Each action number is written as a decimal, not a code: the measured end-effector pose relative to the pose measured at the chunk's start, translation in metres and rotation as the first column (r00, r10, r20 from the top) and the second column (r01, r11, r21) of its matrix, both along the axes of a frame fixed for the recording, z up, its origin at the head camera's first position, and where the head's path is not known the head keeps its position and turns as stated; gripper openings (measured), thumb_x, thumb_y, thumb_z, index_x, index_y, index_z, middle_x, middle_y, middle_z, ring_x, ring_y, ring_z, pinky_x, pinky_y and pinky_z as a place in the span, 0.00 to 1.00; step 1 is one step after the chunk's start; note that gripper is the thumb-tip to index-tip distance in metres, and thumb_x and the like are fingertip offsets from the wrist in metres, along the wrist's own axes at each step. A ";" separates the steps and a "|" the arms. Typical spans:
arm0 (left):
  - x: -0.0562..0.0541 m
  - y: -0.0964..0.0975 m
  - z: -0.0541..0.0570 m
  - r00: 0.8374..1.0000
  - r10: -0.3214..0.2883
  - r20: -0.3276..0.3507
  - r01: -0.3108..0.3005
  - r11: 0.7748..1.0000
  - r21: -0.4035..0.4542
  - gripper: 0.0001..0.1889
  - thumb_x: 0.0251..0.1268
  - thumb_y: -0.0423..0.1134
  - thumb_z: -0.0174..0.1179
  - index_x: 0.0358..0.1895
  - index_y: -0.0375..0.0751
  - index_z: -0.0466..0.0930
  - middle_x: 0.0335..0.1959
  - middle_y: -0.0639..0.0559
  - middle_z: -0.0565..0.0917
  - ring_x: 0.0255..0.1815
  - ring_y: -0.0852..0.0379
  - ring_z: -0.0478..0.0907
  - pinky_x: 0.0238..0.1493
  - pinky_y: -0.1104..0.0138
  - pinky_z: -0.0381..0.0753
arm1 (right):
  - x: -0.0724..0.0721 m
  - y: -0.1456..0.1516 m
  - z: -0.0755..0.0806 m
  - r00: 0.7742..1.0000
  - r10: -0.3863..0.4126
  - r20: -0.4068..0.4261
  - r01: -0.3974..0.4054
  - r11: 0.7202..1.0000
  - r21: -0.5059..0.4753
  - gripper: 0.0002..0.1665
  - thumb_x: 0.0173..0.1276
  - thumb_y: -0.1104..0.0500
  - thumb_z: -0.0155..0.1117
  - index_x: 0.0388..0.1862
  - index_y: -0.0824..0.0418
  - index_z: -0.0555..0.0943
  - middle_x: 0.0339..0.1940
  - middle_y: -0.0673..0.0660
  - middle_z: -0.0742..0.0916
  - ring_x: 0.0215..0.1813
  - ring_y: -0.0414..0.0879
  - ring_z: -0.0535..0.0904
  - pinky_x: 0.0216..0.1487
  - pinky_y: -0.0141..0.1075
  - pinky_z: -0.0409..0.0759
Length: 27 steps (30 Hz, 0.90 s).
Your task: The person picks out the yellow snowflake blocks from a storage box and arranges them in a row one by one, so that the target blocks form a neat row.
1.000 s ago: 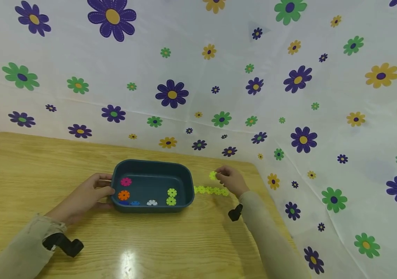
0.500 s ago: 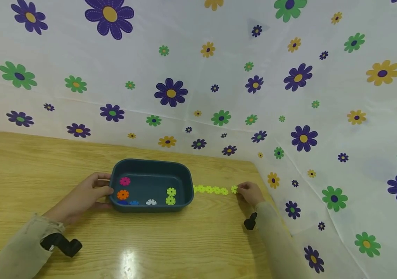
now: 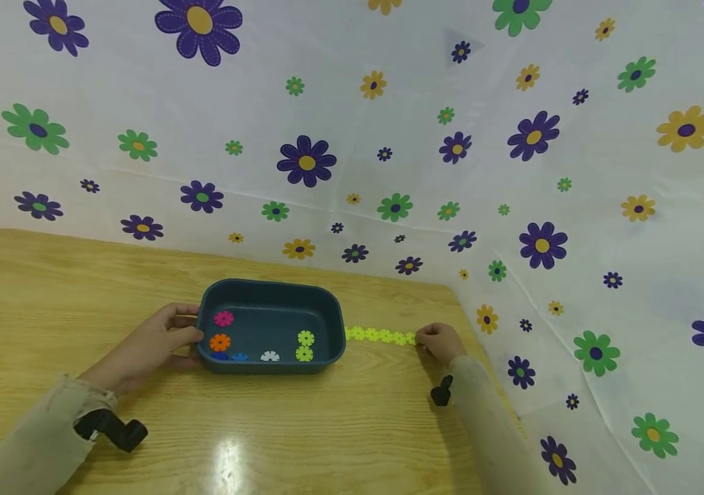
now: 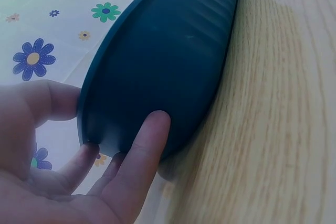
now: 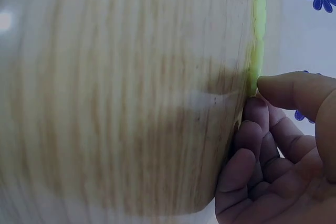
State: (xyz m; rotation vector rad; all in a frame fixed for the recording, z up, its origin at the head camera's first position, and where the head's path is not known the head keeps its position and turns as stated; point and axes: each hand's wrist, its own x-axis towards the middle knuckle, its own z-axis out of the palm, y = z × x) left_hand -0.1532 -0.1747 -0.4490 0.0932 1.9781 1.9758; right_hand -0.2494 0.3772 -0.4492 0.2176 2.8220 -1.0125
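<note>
A dark teal plastic bin (image 3: 265, 368) stands on the wooden table, and my left hand (image 3: 160, 342) holds its left end. In the left wrist view one finger presses the bin's outer wall (image 4: 173, 51) while another digit meets the rim. Right of the bin runs a row of yellow-green snowflake discs (image 3: 387, 335), edge to edge. My right hand (image 3: 441, 342) pinches the disc at the right end of this row, mostly hidden by the fingers. From the right wrist, the row (image 5: 259, 24) shows edge-on, its near end at my thumb and forefinger.
Inside the bin lie a pink disc (image 3: 224, 318), an orange disc (image 3: 220, 342), blue discs (image 3: 240, 357), a white disc (image 3: 269, 356) and two yellow-green discs (image 3: 305, 346). A flower-printed cloth (image 3: 352, 137) rises behind and right of the table (image 3: 253, 426).
My right hand brought a yellow-green disc from above the row down to its right side, then slightly left, closing the gap to the row. The left hand stays on the bin.
</note>
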 end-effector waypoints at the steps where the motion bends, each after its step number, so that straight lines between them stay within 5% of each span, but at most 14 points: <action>1: 0.000 0.000 0.000 1.000 -0.001 0.001 0.001 1.000 0.003 0.33 0.79 0.36 0.54 0.78 0.28 0.50 0.73 0.25 0.59 0.55 0.45 0.79 0.53 0.53 0.89 | 0.000 0.000 0.000 1.000 0.001 0.000 -0.001 1.000 0.000 0.09 0.73 0.58 0.63 0.43 0.63 0.85 0.41 0.57 0.87 0.36 0.47 0.78 0.37 0.36 0.78; 19: 0.001 0.001 0.001 1.000 -0.008 -0.002 0.008 1.000 0.002 0.34 0.79 0.36 0.55 0.78 0.28 0.49 0.73 0.24 0.59 0.56 0.44 0.79 0.53 0.53 0.89 | 0.009 -0.017 0.017 0.998 -0.063 -0.026 0.063 0.998 0.011 0.17 0.76 0.51 0.59 0.51 0.63 0.80 0.43 0.59 0.85 0.40 0.50 0.79 0.39 0.39 0.80; 27: 0.000 0.001 0.000 1.000 -0.003 -0.005 0.003 1.000 0.002 0.34 0.79 0.37 0.55 0.78 0.28 0.50 0.73 0.24 0.60 0.56 0.45 0.80 0.53 0.54 0.89 | 0.020 -0.055 0.047 0.997 0.057 -0.043 -0.055 0.998 0.031 0.20 0.80 0.51 0.59 0.59 0.64 0.80 0.56 0.63 0.85 0.54 0.56 0.81 0.54 0.51 0.83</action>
